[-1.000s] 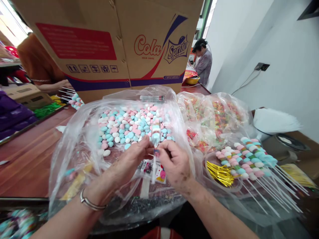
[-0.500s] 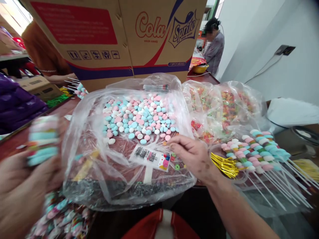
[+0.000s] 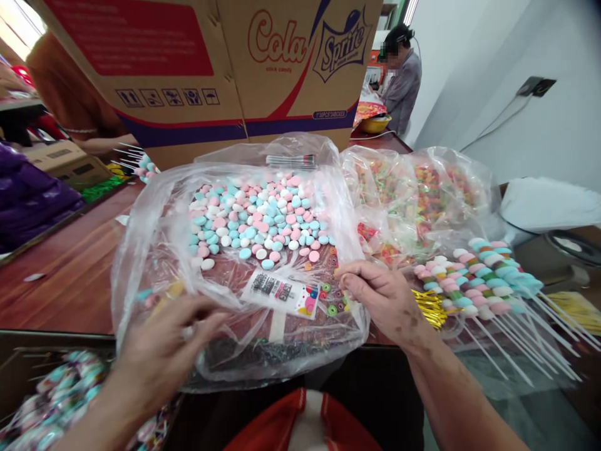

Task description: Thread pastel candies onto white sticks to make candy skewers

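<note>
- The left hand (image 3: 164, 341) hangs blurred over the near-left part of the clear plastic bag (image 3: 124, 275), its fingers loosely spread; nothing shows in its grasp.
- The right hand (image 3: 382, 297) has thumb and forefinger brought nearly together at the bag's right side; whether they pinch the film or some small thing, I cannot tell.
- The printed wrapper (image 3: 282, 294) lies between the hands, slightly tilted. It looks thin and slick, so it would probably handle best by one edge, between fingertip pads.
- Small ring candies (image 3: 332, 310) lie just left of the right fingertips. Light, precise contact seems wise there, since a sweeping knuckle could scatter them.
- Pink, blue and white candies (image 3: 253, 219) spread beyond both hands; low wrists might drag film across them.
- Gold twist ties (image 3: 429, 310) sit just right of the right hand, within easy reach; drawing them singly should avoid tangles.
- Candy skewers (image 3: 488, 282) lie farther right, sticks toward the person; the right forearm should stay clear of those ends.
- Wrapped candies (image 3: 70, 382) fill a box left of the left hand.
</note>
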{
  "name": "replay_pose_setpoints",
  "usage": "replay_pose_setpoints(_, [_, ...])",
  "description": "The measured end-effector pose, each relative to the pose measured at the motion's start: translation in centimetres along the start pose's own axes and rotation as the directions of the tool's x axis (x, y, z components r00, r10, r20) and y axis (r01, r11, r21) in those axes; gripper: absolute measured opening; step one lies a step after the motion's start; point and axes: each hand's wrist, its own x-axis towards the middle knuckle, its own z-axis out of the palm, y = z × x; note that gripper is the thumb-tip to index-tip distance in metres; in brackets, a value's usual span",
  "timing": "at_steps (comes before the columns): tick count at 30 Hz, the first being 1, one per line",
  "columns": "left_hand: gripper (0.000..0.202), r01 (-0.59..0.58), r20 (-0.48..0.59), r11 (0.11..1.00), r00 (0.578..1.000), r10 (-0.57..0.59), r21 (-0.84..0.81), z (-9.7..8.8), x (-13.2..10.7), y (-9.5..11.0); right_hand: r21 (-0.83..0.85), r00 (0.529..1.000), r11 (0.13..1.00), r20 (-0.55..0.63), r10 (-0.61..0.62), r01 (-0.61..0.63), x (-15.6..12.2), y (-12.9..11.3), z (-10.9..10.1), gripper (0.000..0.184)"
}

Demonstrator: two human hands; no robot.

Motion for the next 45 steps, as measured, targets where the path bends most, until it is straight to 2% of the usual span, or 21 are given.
replay_pose_setpoints(2, [0.023,-0.178,0.159,0.970,0.976,0.152,0.166,4.2,1.5,0.3,-0.019,1.000,1.000,0.008,-0.003,0.003,-0.5,-0.3,0.0,0.020])
replay_pose_setpoints(4, [0.028,-0.261,0.241,0.904,0.953,0.185,0.338,7.6,3.2,0.7,-0.046,1.000,0.999,0.023,-0.013,0.014,-1.0,-0.4,-0.1,0.020])
replay_pose_setpoints(5, [0.027,-0.275,0.271,0.875,0.947,0.174,0.399,8.8,3.9,0.9,-0.059,0.999,0.998,0.032,-0.019,0.021,-1.2,-0.4,-0.1,0.020])
replay_pose_setpoints(7, [0.021,-0.300,0.328,0.845,0.931,0.159,0.442,10.0,4.9,1.0,-0.078,0.999,0.996,0.039,-0.036,0.039,-1.5,-0.3,0.0,0.021])
replay_pose_setpoints(10, [0.014,-0.329,0.417,0.841,0.898,0.138,0.429,10.0,5.6,0.9,-0.059,0.998,0.997,0.036,-0.046,0.048,-1.6,-0.1,0.2,0.021])
replay_pose_setpoints(15, [0.028,-0.334,0.456,0.837,0.883,0.116,0.434,9.5,6.1,0.7,0.009,0.998,1.000,0.062,0.011,-0.012,-1.3,0.1,1.4,0.021])
replay_pose_setpoints(18, [0.032,-0.350,0.373,0.825,0.909,0.185,0.443,9.6,6.0,1.2,-0.010,0.996,0.996,0.016,0.091,-0.090,-1.0,0.6,3.1,0.019])
replay_pose_setpoints(20, [0.032,-0.370,0.270,0.807,0.924,0.271,0.459,9.8,5.7,1.9,-0.045,0.992,0.991,-0.033,0.124,-0.125,-0.8,1.2,4.5,0.029])
replay_pose_setpoints(22, [0.031,-0.387,0.188,0.802,0.922,0.339,0.455,9.8,5.4,2.7,-0.052,0.989,0.989,-0.068,0.133,-0.137,-0.5,1.6,5.6,0.039])
replay_pose_setpoints(24, [0.031,-0.406,0.159,0.807,0.913,0.375,0.428,9.8,5.1,3.6,0.001,0.990,0.994,-0.081,0.112,-0.112,-0.1,1.8,6.1,0.027])
replay_pose_setpoints(26, [0.028,-0.427,0.142,0.814,0.903,0.405,0.394,9.6,5.0,4.2,0.066,0.992,0.995,-0.102,0.075,-0.068,0.3,1.7,5.7,0.017])
replay_pose_setpoints(28, [0.023,-0.429,0.074,0.812,0.896,0.437,0.397,9.2,5.2,4.7,0.083,0.990,0.995,-0.126,0.060,-0.050,0.6,1.3,4.9,0.020])
replay_pose_setpoints(31, [0.043,-0.412,-0.029,0.808,0.884,0.466,0.421,8.5,5.7,5.4,0.082,0.993,0.993,-0.080,0.091,-0.085,0.7,0.7,3.4,0.020])
replay_pose_setpoints(33, [0.034,-0.416,0.053,0.852,0.905,0.422,0.319,8.0,6.3,5.9,0.080,0.996,0.993,-0.015,0.093,-0.092,0.7,0.4,2.8,0.021])
replay_pose_setpoints(35, [0.015,-0.331,0.259,0.939,0.919,0.298,0.094,7.8,7.0,6.2,0.061,0.995,0.994,0.048,0.084,-0.087,0.7,0.3,2.5,0.023])
replay_pose_setpoints(36, [0.015,-0.237,0.369,0.971,0.901,0.229,-0.023,7.7,7.3,6.3,0.049,0.994,0.995,0.071,0.079,-0.083,0.7,0.4,2.4,0.023])
replay_pose_setpoints(38, [0.021,-0.002,0.540,0.979,0.834,0.113,-0.202,7.8,7.7,6.3,0.039,0.994,0.997,0.087,0.063,-0.066,0.7,0.5,2.3,0.018])
replay_pose_setpoints(40, [0.023,0.182,0.621,0.937,0.783,0.045,-0.297,7.9,8.0,6.1,0.032,0.997,0.999,0.072,0.027,-0.030,0.6,0.6,2.4,0.016])
replay_pose_setpoints(41, [0.025,0.233,0.643,0.916,0.765,0.035,-0.328,8.0,8.1,6.0,0.022,0.998,1.000,0.060,0.003,-0.005,0.6,0.6,2.3,0.017])
replay_pose_setpoints(43, [0.031,0.255,0.662,0.899,0.748,0.049,-0.355,8.1,8.2,5.8,-0.032,0.998,0.998,0.029,-0.054,0.055,0.4,0.6,2.3,0.023])
replay_pose_setpoints(45, [0.039,0.206,0.658,0.915,0.749,0.082,-0.348,8.1,8.2,5.7,-0.114,0.993,0.987,-0.023,-0.116,0.112,0.3,0.8,2.3,0.030])
